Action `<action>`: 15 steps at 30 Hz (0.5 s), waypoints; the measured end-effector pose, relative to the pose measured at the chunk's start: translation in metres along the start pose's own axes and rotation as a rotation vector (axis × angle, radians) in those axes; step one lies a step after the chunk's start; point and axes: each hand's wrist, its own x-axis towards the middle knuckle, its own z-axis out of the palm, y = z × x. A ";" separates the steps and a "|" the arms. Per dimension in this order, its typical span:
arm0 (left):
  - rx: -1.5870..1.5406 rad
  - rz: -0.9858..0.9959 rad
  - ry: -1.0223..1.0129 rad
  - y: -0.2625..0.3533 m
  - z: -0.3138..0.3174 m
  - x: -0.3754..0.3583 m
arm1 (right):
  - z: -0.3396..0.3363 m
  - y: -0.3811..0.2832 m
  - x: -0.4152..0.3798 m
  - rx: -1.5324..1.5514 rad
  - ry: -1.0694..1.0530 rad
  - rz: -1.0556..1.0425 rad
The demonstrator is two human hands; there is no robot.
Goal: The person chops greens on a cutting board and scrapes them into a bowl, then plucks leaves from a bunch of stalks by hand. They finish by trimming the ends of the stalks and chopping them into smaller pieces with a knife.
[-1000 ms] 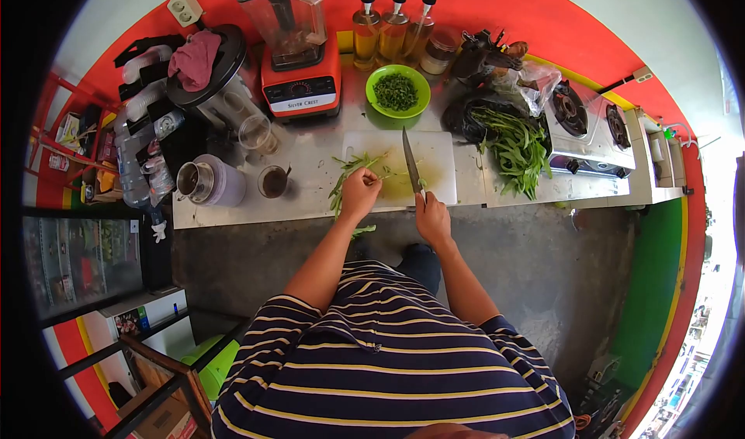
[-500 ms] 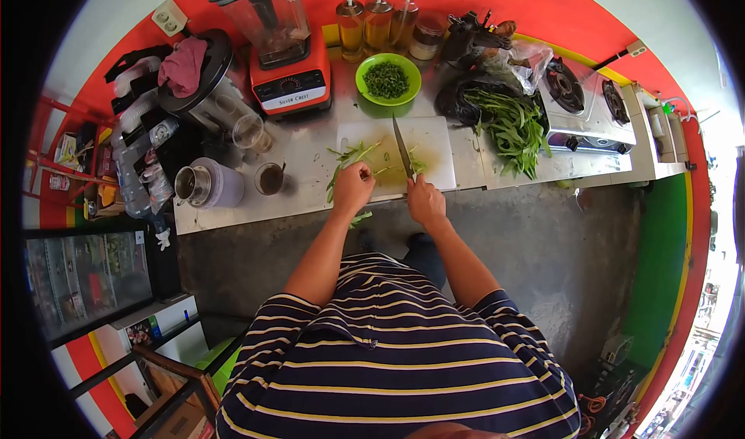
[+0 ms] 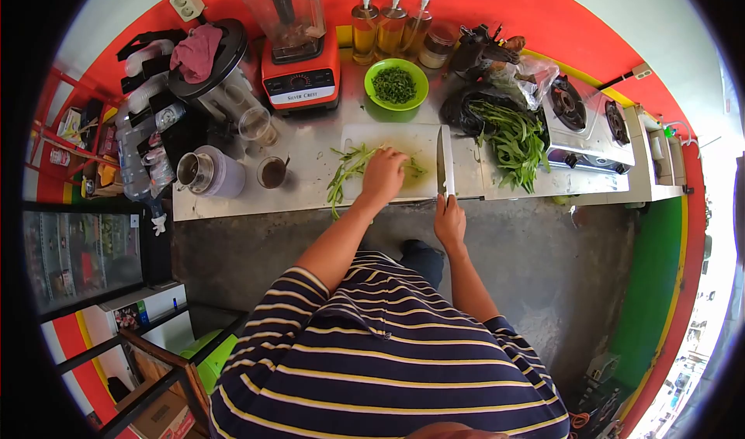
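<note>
Greens (image 3: 349, 167) lie limp across the cutting board (image 3: 403, 140) on the counter (image 3: 310, 148), under the left hand (image 3: 384, 174), which presses them flat. They look light, soft and floppy, best pinned near the cut end. Right hand (image 3: 450, 222) grips the knife (image 3: 444, 164) by its handle.

Navy short-sleeved shirt, thin yellow and white stripes
</note>
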 end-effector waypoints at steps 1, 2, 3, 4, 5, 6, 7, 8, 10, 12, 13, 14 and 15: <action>-0.007 -0.004 0.010 0.001 0.013 0.001 | 0.001 0.003 -0.001 0.024 0.008 -0.010; 0.027 -0.024 -0.008 0.002 0.025 0.003 | 0.001 0.006 -0.001 0.048 0.017 -0.023; 0.061 -0.045 -0.025 0.001 0.036 0.003 | -0.002 0.007 -0.003 0.039 0.018 -0.035; 0.077 -0.067 -0.007 0.001 0.041 0.003 | -0.004 0.008 -0.005 0.066 0.012 -0.046; 0.074 -0.071 0.006 -0.001 0.045 0.003 | -0.006 0.010 -0.008 0.095 0.006 -0.057; 0.073 -0.086 -0.016 -0.002 0.045 0.003 | -0.007 0.015 -0.010 0.100 -0.006 -0.041; 0.073 -0.100 -0.042 -0.004 0.043 0.002 | -0.007 0.020 -0.013 0.099 -0.008 -0.048; 0.074 -0.102 -0.039 -0.008 0.040 0.003 | -0.008 0.026 -0.016 0.135 -0.005 -0.045; 0.118 -0.058 -0.101 -0.018 0.029 0.001 | -0.011 0.034 -0.018 0.175 -0.006 -0.037; 0.157 -0.061 -0.075 -0.026 0.007 -0.004 | -0.013 0.041 -0.021 0.198 0.023 -0.028; 0.193 -0.064 -0.045 -0.029 -0.005 -0.007 | -0.014 0.042 -0.022 0.204 0.020 -0.019; 0.198 -0.064 -0.055 -0.033 -0.017 -0.010 | -0.014 0.043 -0.021 0.219 0.031 -0.012; 0.226 -0.112 -0.048 -0.039 -0.027 -0.013 | -0.015 0.042 -0.019 0.234 0.043 -0.008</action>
